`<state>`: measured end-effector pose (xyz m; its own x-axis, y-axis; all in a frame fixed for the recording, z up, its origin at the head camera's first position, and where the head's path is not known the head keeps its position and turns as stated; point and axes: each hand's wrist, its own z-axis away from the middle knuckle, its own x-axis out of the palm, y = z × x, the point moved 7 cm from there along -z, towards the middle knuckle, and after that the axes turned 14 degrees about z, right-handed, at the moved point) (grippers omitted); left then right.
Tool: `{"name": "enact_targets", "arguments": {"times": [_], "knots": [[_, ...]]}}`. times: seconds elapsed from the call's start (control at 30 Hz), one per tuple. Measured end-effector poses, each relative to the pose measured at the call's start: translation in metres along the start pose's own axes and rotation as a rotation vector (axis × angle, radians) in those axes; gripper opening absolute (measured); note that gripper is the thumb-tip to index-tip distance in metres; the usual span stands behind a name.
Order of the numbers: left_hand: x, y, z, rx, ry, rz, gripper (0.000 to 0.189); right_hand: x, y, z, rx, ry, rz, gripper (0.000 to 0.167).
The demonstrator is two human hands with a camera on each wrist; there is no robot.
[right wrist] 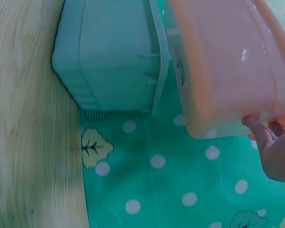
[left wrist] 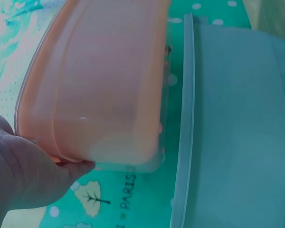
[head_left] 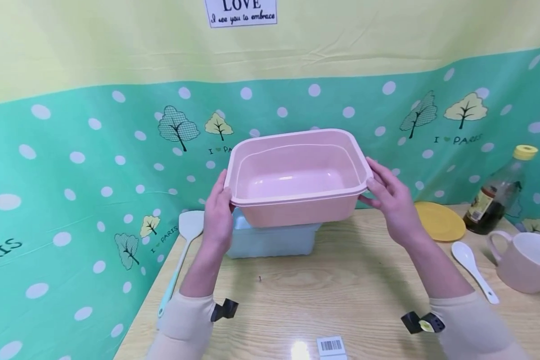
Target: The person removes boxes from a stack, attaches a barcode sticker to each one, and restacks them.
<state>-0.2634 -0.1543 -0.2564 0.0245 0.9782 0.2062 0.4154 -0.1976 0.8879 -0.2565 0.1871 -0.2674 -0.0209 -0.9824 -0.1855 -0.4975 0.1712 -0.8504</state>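
Note:
Both hands hold a pink plastic basin (head_left: pixel 297 212) up in the air, its open top tilted toward me in the head view. My left hand (head_left: pixel 218 215) grips the rim at its left end, and my right hand (head_left: pixel 389 202) grips the right end. Below and behind it stands a light blue plastic bin (head_left: pixel 270 242) on the table, its top partly hidden by the basin. In the left wrist view the basin (left wrist: pixel 104 85) is apart from the blue bin (left wrist: pixel 237 123). The right wrist view shows fingers (right wrist: pixel 259 130) against the basin's end.
A white-and-mint spatula (head_left: pixel 191 225) lies at the left of the wooden table (head_left: pixel 288 295). On the right are a yellow plate (head_left: pixel 438 222), a sauce bottle (head_left: pixel 492 195), a white spoon (head_left: pixel 474 270) and a pink mug (head_left: pixel 528 265). A patterned cloth (head_left: pixel 117 150) hangs behind.

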Motion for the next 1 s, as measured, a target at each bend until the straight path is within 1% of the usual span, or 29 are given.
{"name": "enact_targets", "arguments": {"times": [0.1,0.3,0.6,0.83,1.0], "knots": [[0.007,-0.003,0.000,-0.007,-0.007,0.006,0.053,-0.008,-0.001,0.003,-0.004,0.004,-0.002,0.053],[0.022,-0.010,0.000,-0.028,-0.035,0.053,0.055,-0.025,-0.002,0.010,-0.021,0.020,-0.031,0.051],[0.047,-0.014,0.002,0.012,-0.086,0.075,0.055,-0.050,-0.001,0.020,-0.018,0.059,-0.064,0.048],[0.066,-0.018,0.003,0.028,-0.121,0.106,0.053,-0.069,0.001,0.028,0.036,0.104,-0.017,0.048],[0.076,-0.024,0.005,0.030,-0.146,0.106,0.051,-0.080,0.006,0.033,0.078,0.115,0.011,0.048]]}}
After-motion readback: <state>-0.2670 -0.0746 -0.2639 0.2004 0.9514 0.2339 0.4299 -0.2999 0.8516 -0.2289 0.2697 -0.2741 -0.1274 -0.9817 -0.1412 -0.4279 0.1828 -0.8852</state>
